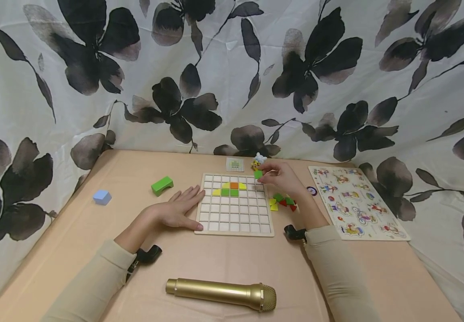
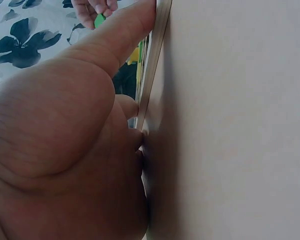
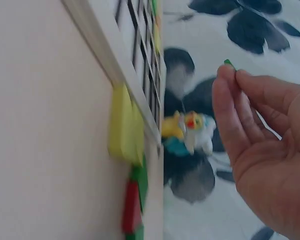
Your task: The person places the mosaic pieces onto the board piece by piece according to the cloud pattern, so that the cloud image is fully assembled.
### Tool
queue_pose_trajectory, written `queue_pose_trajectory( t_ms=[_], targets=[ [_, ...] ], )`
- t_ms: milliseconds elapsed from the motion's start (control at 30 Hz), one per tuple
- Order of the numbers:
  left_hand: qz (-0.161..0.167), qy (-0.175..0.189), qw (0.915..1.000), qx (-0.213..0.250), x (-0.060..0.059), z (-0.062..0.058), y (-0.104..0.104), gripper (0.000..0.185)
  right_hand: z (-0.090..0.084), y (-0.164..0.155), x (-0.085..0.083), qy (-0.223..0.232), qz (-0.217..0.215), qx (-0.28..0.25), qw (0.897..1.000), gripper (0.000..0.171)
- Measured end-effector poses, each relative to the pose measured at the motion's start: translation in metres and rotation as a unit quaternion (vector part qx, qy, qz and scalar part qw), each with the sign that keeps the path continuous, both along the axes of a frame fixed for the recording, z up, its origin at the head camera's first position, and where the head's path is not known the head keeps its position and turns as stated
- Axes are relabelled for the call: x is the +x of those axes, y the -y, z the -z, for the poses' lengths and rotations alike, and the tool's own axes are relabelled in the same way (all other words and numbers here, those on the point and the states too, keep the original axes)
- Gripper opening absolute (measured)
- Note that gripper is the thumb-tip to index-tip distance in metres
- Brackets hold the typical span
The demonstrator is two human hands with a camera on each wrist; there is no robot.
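A white grid board (image 1: 235, 219) lies mid-table, with several green, yellow and orange tiles (image 1: 229, 192) set in its upper squares. My left hand (image 1: 177, 211) rests at the board's left edge, fingers and thumb extended and touching the rim. Above the board's upper right corner, my right hand (image 1: 282, 178) pinches a green tile (image 1: 258, 174) between thumb and fingers. Only a small edge of that tile (image 3: 230, 64) shows in the right wrist view. Loose yellow, green and red tiles (image 1: 283, 201) lie right of the board, beneath the right forearm.
Behind the board are a small pattern card (image 1: 235, 164) and toy figures (image 1: 259, 159). A picture board (image 1: 360, 203) lies on the right, near a round dark piece (image 1: 312, 191). A green block (image 1: 162, 185) and blue block (image 1: 102, 197) sit left; a gold microphone (image 1: 219, 293) lies in front.
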State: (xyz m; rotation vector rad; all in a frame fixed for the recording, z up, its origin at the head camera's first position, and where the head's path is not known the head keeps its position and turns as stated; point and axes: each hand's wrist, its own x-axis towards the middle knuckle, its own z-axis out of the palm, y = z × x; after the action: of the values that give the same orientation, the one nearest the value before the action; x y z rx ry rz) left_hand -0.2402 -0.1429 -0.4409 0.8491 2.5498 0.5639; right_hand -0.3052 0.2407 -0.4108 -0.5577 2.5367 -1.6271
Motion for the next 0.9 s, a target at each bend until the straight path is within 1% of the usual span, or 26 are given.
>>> queue_pose_trajectory(
  t_ms=[67,167,300,400,467,533,733,900],
  targets=[
    [-0.001,0.000,1.0000,0.000,0.000,0.000,0.000,0.114,0.003,0.010,-0.001,-0.015,-0.008,0.024,1.000,0.031],
    [-0.001,0.001,1.0000,0.002,0.001,-0.001,0.000,0.114,0.008,0.023,-0.001,-0.036,-0.017,0.073,0.997,0.026],
    [0.001,0.004,1.0000,0.005,0.001,-0.002,0.000,0.114,0.016,0.033,-0.002,-0.042,-0.051,0.122,0.990,0.025],
    [0.001,0.005,1.0000,0.005,0.001,-0.001,0.001,0.114,0.023,0.037,-0.003,-0.043,-0.078,0.149,0.985,0.026],
    [0.001,0.005,1.0000,0.005,0.000,0.000,0.000,0.115,0.026,0.036,-0.004,-0.043,-0.088,0.162,0.982,0.027],
    [0.000,0.005,1.0000,0.004,0.000,0.000,0.000,0.115,0.028,0.036,-0.003,-0.039,-0.092,0.173,0.980,0.026],
    [0.001,0.001,1.0000,0.005,0.000,0.001,0.001,0.115,0.029,0.038,-0.001,-0.027,-0.091,0.181,0.979,0.027],
    [0.002,0.003,1.0000,0.009,-0.001,0.001,0.001,0.115,0.020,0.034,0.002,-0.040,-0.080,0.180,0.980,0.034]
  ],
)
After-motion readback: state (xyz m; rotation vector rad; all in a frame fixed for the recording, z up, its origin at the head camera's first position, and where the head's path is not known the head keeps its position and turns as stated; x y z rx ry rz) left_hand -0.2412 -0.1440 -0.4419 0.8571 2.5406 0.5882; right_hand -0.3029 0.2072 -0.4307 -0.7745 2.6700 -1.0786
